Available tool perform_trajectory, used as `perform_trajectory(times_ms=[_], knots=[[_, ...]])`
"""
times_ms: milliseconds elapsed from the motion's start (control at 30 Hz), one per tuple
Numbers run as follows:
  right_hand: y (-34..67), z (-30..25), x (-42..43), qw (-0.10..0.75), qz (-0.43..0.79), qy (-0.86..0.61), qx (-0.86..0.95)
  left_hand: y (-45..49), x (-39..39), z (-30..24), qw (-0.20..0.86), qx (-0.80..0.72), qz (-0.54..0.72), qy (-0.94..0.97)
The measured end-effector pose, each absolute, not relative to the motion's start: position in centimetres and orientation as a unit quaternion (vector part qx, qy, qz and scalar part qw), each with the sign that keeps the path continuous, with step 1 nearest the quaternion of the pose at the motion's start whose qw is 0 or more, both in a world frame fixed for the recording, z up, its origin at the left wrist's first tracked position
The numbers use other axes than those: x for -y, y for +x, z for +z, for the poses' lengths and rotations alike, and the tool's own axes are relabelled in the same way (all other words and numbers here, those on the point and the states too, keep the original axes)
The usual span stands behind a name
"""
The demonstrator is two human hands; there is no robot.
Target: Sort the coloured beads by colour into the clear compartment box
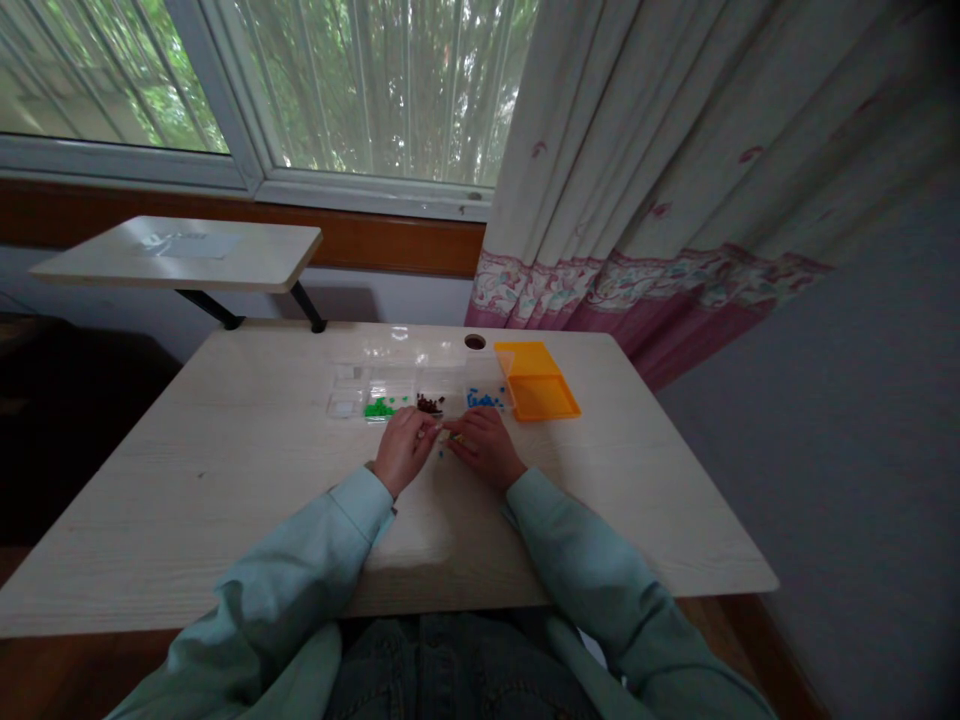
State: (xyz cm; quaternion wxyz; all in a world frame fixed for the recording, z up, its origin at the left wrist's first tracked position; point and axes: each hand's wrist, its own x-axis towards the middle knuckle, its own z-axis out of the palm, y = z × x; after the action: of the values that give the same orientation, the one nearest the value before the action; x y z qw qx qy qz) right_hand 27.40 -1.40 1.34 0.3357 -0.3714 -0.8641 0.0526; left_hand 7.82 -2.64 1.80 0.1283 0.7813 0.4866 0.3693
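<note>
My left hand and my right hand meet close together over the table, fingertips nearly touching. Both are closed in a pinch, and whatever lies between the fingers is too small to name. A tiny blue piece lies on the table just below the fingertips. Right beyond the hands stand clear plastic boxes with small pieces in them: green pieces at the left, dark brown pieces in the middle, blue pieces at the right. My hands partly cover the front edges of these boxes.
An open orange box sits right of the clear boxes. Behind them is a round cable hole in the pale wooden table. A raised shelf stands at the back left. A curtain hangs behind the table's right side.
</note>
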Motion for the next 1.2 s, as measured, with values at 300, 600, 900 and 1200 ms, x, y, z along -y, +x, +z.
perform_trajectory(times_ms=[300,600,900,1200], knots=[[26.2,1.5,2.3,0.394,0.025,-0.353,0.848,7.8,3.0,1.3,0.224,-0.464,0.409,0.753],[25.9,1.5,2.6,0.409,0.028,-0.350,0.842,7.6,2.9,1.1,0.246,-0.465,0.406,0.747],[25.8,1.8,2.8,0.409,0.021,-0.352,0.842,7.6,2.9,1.0,0.240,-0.453,0.396,0.762],[26.1,1.7,2.6,0.400,0.034,-0.369,0.839,7.6,3.1,1.4,0.246,-0.446,0.383,0.771]])
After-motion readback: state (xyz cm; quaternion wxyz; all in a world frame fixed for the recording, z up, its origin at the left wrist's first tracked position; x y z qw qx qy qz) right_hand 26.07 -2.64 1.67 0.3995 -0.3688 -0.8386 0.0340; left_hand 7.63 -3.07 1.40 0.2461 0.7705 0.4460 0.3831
